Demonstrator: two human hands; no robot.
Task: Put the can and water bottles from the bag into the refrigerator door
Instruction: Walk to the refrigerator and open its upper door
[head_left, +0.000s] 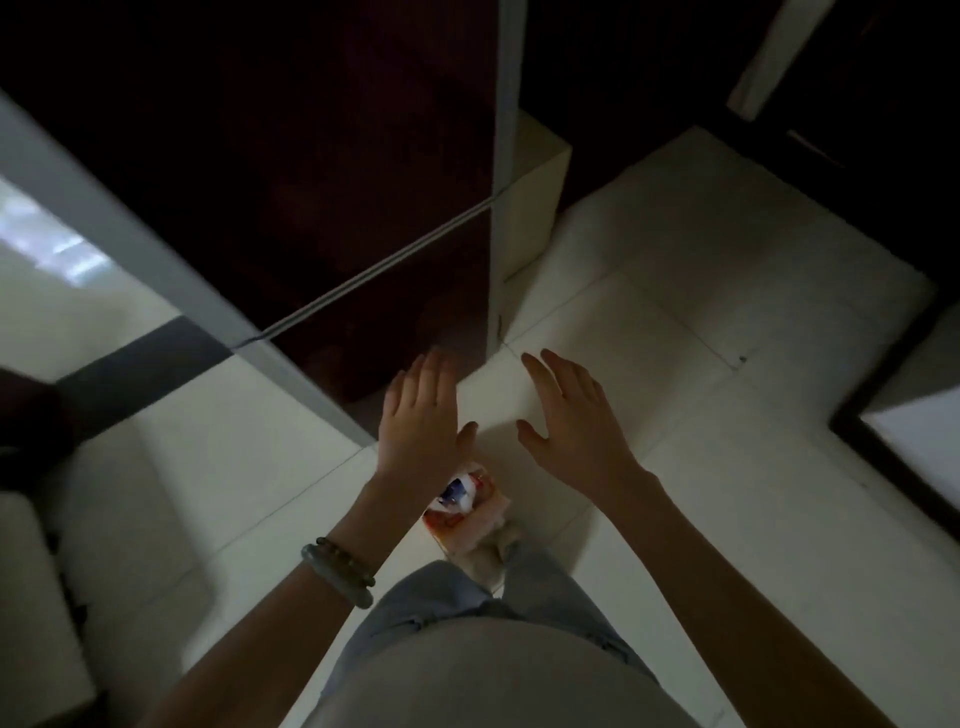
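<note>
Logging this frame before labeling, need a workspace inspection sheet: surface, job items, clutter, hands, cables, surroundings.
Surface: pale tiled floor, dim light, picture blurred.
Job's things: bag on the floor by the person's feet, with red and blue printing; contents not readable. Can and bottles: nothing seen. Refrigerator dark red, both doors shut.
Clutter: nothing seen.
Hands: left hand and right hand open, palms down, above the floor, no grip on anything. Bracelets on the left wrist.
Cables: nothing seen.
Surroundings: pale block right of the refrigerator; dark furniture at top right.
</note>
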